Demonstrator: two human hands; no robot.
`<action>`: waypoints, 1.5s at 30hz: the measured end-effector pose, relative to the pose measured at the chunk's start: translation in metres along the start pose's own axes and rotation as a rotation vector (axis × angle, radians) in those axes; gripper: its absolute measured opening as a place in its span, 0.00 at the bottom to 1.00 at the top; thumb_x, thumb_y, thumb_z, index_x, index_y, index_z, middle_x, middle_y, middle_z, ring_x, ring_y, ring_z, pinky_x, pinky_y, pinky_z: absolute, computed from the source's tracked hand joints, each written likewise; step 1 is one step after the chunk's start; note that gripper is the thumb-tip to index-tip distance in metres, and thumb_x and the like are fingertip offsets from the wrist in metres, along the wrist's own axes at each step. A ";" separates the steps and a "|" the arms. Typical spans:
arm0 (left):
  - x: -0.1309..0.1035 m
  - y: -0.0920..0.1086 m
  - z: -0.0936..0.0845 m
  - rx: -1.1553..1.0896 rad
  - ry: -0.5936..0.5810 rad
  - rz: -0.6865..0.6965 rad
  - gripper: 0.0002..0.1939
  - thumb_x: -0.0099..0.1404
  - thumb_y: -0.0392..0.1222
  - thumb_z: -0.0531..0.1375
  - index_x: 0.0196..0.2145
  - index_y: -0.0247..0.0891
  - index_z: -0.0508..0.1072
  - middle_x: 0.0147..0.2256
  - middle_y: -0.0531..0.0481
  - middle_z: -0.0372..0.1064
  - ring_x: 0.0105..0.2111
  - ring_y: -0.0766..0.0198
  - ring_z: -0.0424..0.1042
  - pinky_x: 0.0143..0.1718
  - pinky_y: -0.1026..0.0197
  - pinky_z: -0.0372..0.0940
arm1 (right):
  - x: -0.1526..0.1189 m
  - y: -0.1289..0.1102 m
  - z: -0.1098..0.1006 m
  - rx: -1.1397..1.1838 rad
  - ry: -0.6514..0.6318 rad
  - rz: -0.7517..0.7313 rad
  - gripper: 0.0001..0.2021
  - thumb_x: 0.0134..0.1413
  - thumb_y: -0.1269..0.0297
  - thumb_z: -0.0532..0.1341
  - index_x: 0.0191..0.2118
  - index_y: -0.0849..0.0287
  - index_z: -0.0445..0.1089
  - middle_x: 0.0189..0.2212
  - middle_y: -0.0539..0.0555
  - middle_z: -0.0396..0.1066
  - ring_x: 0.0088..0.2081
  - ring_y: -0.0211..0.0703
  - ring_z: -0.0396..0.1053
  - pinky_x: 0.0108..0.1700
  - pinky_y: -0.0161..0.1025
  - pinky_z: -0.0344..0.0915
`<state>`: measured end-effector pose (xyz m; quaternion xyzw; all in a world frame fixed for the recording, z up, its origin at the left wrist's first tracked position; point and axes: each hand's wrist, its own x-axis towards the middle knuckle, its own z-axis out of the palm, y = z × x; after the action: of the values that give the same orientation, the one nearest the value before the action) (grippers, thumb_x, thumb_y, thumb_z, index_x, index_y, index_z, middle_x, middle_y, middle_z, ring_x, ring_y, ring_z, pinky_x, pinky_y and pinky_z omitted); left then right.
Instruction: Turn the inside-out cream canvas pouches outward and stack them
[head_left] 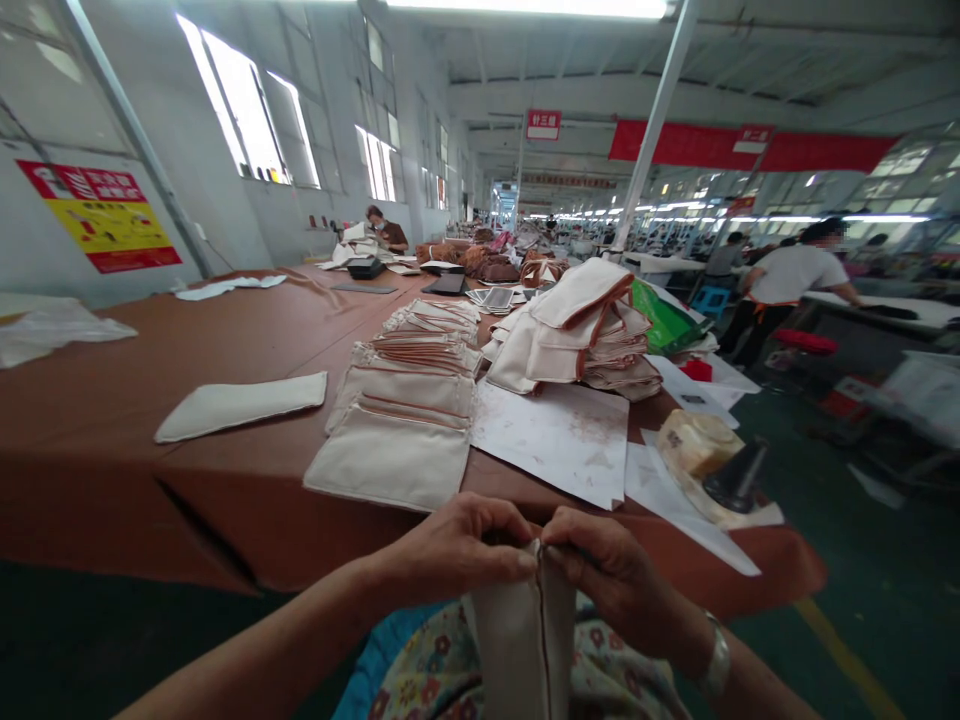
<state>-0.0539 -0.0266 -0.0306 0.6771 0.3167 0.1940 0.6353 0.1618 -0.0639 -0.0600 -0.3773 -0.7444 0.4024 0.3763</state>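
Over my lap hangs a cream sewn fabric piece (517, 640) with a dark seam running down its middle. My left hand (469, 545) pinches its top edge left of the seam, thumb and fingers closed. On the other side of the seam, my right hand (611, 570) grips the same edge, a silvery bracelet on the wrist. The two hands almost meet at the top of the seam. Just beyond them, a row of similar cream pieces (394, 455) with brown edging overlaps on the brown-covered table (247, 500).
A taller pile of cream pieces (570, 320) stands behind white paper (551, 440). At right are a yellowish block (697, 440) and a black cone (739, 475). One flat cream piece (240, 405) lies at left. A person (799, 275) stands at a table to the right.
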 end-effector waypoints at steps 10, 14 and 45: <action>0.008 0.014 0.013 -0.218 0.055 -0.033 0.08 0.55 0.40 0.64 0.29 0.30 0.77 0.29 0.49 0.70 0.27 0.68 0.63 0.28 0.66 0.55 | -0.004 -0.009 0.005 0.605 0.024 0.254 0.12 0.63 0.59 0.58 0.31 0.60 0.64 0.23 0.45 0.54 0.25 0.34 0.49 0.26 0.33 0.46; 0.007 0.009 0.022 -0.086 0.151 -0.083 0.07 0.55 0.39 0.61 0.27 0.30 0.75 0.23 0.52 0.64 0.22 0.70 0.57 0.23 0.66 0.50 | -0.006 -0.008 0.010 0.816 0.042 0.339 0.13 0.62 0.60 0.58 0.29 0.60 0.60 0.22 0.44 0.51 0.23 0.33 0.45 0.24 0.33 0.43; -0.010 0.010 0.032 1.008 0.332 0.460 0.06 0.66 0.32 0.52 0.32 0.35 0.68 0.31 0.50 0.65 0.31 0.63 0.64 0.31 0.61 0.58 | -0.020 -0.013 0.007 0.635 0.052 0.389 0.13 0.55 0.58 0.66 0.34 0.65 0.71 0.27 0.51 0.66 0.27 0.35 0.58 0.29 0.34 0.52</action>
<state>-0.0376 -0.0570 -0.0235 0.9081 0.3099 0.2560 0.1176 0.1609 -0.0888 -0.0567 -0.3861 -0.4872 0.6675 0.4099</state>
